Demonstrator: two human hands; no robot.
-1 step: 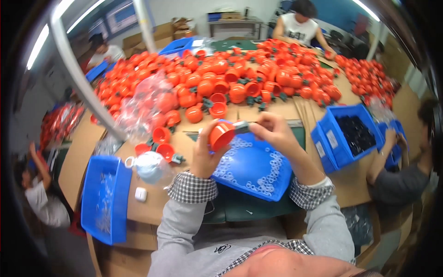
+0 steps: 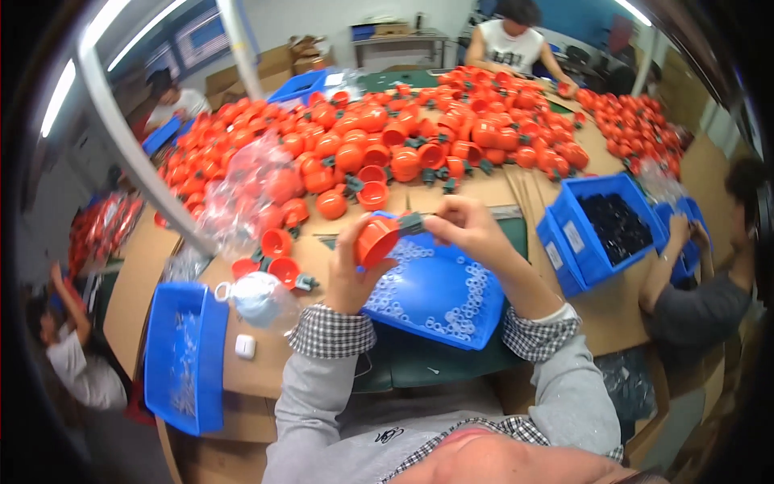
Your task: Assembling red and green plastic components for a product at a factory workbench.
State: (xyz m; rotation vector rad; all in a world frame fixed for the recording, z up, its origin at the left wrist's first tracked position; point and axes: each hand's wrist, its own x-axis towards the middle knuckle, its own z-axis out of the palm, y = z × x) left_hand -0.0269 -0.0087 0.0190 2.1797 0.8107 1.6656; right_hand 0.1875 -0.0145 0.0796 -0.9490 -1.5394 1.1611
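"Reading from the left, what's changed?"

"Nothing at eight o'clock: the blue bin (image 2: 211, 363) looks the same. Near the centre, the left hand (image 2: 352, 278) stays wrapped round the orange cup (image 2: 373, 244), but the cup is turned slightly, so its dark green fitting (image 2: 412, 223) shows more fully, at the cup's two o'clock."

"Further right?"

"The blue tray (image 2: 431, 282) of clear rings (image 2: 476, 292) sits below the fitting, unchanged. The right hand (image 2: 468, 230) has thumb and forefinger together at the fitting's outer end; whether they grip it, I can't tell. The bin of black pieces (image 2: 617, 230) stays at three o'clock."

"Meaning?"

"I'd judge attention remains on the fitting, with the left hand steadying the cup."
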